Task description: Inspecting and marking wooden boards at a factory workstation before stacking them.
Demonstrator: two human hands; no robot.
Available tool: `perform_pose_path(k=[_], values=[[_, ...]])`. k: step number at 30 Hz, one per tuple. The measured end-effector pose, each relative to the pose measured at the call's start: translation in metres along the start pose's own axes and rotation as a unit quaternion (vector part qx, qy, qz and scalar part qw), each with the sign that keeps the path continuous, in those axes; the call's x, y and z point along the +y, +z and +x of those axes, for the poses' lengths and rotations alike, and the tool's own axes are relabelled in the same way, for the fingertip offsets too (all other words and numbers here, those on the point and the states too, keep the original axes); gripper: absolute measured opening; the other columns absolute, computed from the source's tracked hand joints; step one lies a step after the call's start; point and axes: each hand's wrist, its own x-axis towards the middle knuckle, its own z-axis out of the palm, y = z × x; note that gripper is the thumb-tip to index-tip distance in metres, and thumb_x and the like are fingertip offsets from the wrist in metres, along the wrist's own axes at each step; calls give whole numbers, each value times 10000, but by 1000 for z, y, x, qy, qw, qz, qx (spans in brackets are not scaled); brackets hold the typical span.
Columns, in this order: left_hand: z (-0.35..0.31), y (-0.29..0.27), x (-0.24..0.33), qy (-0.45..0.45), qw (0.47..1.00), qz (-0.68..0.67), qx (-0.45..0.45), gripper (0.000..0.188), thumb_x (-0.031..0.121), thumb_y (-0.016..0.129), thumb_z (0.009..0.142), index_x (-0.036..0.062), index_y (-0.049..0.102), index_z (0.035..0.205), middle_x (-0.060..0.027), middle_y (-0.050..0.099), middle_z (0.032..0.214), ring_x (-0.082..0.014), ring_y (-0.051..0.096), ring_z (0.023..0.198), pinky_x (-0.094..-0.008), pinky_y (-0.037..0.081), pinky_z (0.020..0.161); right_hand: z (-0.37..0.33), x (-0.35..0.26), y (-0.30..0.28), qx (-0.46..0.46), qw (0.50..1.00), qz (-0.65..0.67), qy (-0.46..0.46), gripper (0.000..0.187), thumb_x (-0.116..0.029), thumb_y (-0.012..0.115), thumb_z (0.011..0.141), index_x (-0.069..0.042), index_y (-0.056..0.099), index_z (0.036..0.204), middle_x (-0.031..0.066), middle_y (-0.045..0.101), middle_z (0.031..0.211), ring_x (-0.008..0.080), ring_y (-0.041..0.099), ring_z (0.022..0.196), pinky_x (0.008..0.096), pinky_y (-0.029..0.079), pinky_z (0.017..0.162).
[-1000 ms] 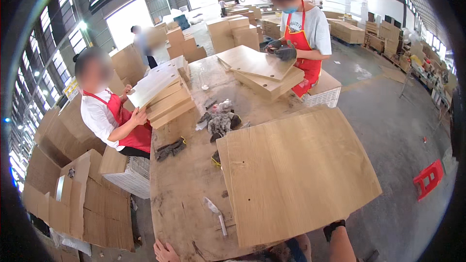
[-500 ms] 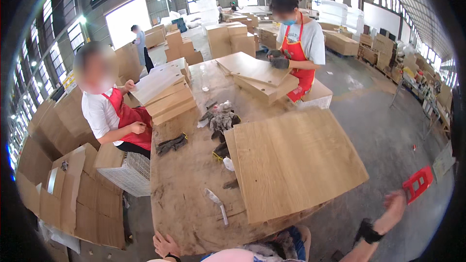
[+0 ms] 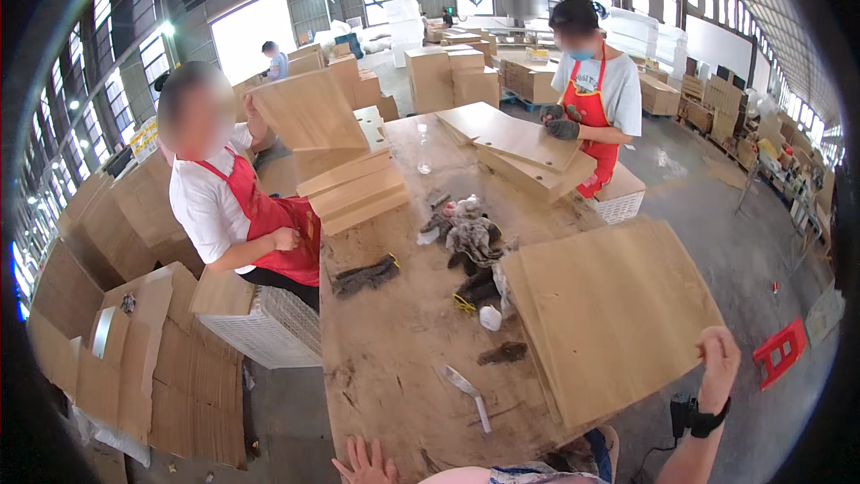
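Note:
A wood-grain panel [image 3: 618,305] lies on top of a similar board at the right of the work table [image 3: 385,403]. My right hand [image 3: 718,363], with a black wristband below it, grips the panel's right edge, its fingers bent over the top face. My left hand [image 3: 365,464] rests at the near edge of the table with its fingers spread, holding nothing. Between the hands lies a white-handled tool [image 3: 470,396], its kind unclear. Dark work gloves [image 3: 475,282] and grey rags [image 3: 470,235] are heaped left of the panel.
At the left a person in a red apron [image 3: 264,215] tilts up a board [image 3: 309,112] over a stack. Across the table another person [image 3: 600,99] in dark gloves handles panels [image 3: 511,136]. A clear bottle [image 3: 423,151] stands between them. Flattened cartons [image 3: 193,376] lie lower left.
My right hand has come in from the right and taken hold of the panel's edge. The person at left has raised a board. My view has swung left.

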Motion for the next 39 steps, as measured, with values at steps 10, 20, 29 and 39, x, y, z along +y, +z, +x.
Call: perform_pose_path(k=[10, 20, 29, 39], values=[[67, 10, -17, 58, 993, -67, -74, 565, 431, 338, 919, 143, 295, 1403, -125, 190, 1486, -245, 74, 1396, -588, 60, 1079, -1, 74, 25, 34, 994, -101, 32, 229, -93, 505, 885, -37, 474, 665, -31, 455, 580, 57, 421, 553, 221, 330, 518], [79, 40, -35, 158, 984, -77, -38, 569, 428, 346, 918, 132, 296, 1401, -127, 205, 1480, -248, 97, 1392, -568, 66, 1087, 0, 81, 33, 68, 988, -125, 54, 204, -61, 495, 872, -39, 452, 674, -30, 422, 607, 52, 390, 582, 218, 320, 536], [28, 41, -37, 265, 961, -78, 2, 572, 426, 353, 918, 123, 296, 1400, -128, 219, 1475, -251, 117, 1389, -550, 71, 1095, 4, 54, 39, 53, 959, -272, -55, 110, -36, 536, 823, 7, 503, 728, 109, 485, 624, 219, 494, 572, 296, 391, 565], [-22, -10, 27, 170, 980, -86, -57, 513, 247, 469, 839, 12, 406, 1291, -203, 288, 1416, -402, 240, 1310, -511, 167, 1075, 28, 36, -24, -250, 968, -12, 20, 43, -16, 569, 800, 12, 599, 788, 77, 592, 712, 149, 555, 625, 258, 429, 570]])
